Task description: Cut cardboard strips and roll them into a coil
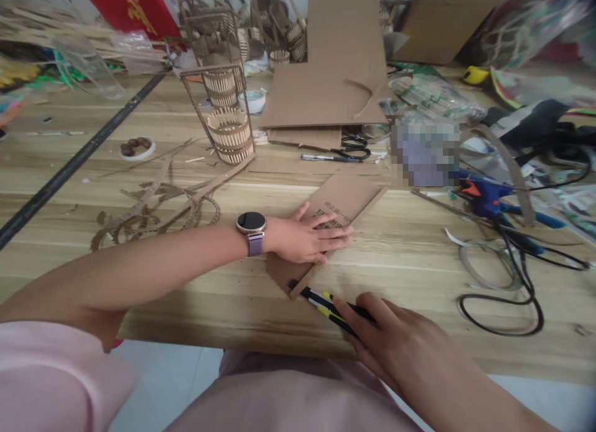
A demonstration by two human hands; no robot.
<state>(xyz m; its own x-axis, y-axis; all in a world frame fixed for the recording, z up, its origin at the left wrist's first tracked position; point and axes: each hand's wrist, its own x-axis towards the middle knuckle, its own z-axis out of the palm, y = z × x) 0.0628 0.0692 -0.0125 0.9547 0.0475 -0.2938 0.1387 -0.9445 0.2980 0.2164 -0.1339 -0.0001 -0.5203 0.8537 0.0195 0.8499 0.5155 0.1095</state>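
A narrow piece of brown cardboard (pixel 342 193) with dark printed characters lies slantwise on the wooden table. Pressing flat on it with spread fingers is my left hand (pixel 298 239), a watch on its wrist. My right hand (pixel 395 333) is closed around a black-and-yellow utility knife (pixel 326 303). The knife's front end meets the near corner of the cardboard, where a thin edge strip (pixel 302 282) runs along the right side. How deep the blade sits cannot be made out.
Cardboard strips (pixel 153 202) lie loosely at left, near a small dish (pixel 137 149). A basket on a tall frame (pixel 230 134), scissors (pixel 356 149), a pen (pixel 328 158) and a large cardboard sheet (pixel 326 97) are beyond. A blue glue gun (pixel 487 193) and black cable (pixel 535 314) lie right.
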